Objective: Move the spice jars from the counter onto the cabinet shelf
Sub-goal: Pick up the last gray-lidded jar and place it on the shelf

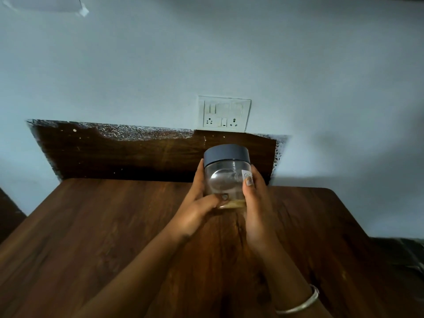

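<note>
A dark wooden counter [91, 237] runs across the lower frame, backed by a low wooden upstand [137, 157] against a pale wall [206, 53]. Left of centre, the person's left hand [197, 207] reaches in and wraps the near left side of a clear spice jar [226, 180], thumb laid across the glass low on the front, fingers curled behind it. The jar stands upright, held above the counter near the back edge, in front of the upstand; whether its base touches the wood cannot be told. It carries a grey screw lid [226, 154], a thin layer of pale contents at the bottom, and a small white handwritten label [247, 175]. Above it on the wall sits a white switch-and-socket plate [223, 114]. The right hand [257, 207] presses the jar's right side, thumb over the label. A silver bangle [300, 304] circles the right wrist.
</note>
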